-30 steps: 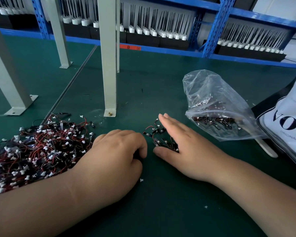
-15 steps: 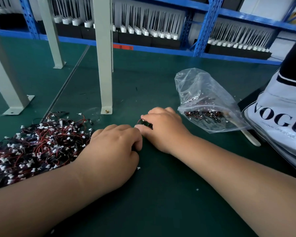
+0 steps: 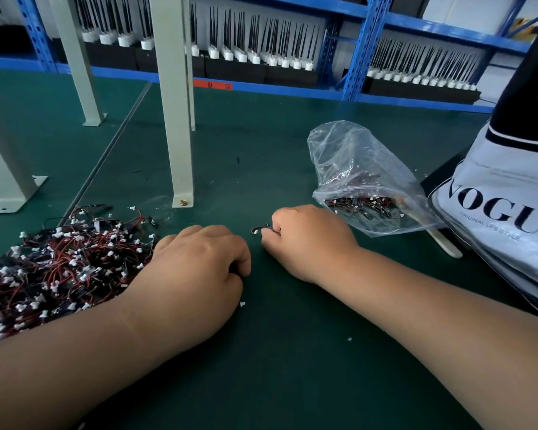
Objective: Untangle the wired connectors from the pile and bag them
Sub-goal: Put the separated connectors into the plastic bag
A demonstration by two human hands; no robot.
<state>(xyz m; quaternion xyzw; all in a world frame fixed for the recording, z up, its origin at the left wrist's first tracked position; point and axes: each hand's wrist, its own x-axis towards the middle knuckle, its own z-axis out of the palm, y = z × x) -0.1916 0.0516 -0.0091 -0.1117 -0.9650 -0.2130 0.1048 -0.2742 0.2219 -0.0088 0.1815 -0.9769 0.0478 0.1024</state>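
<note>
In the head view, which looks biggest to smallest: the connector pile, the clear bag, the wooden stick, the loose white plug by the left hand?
1. connector pile and clear bag: alike; the pile runs off the frame, so unranked.
2. wooden stick, partly covered by the bag.
3. loose white plug.

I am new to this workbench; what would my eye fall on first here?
A big red-and-black pile of wired connectors lies at the left of the green table, beside the left hand. Near the centre, the right hand grips a few connectors, close to a clear plastic bag that holds more.
</note>
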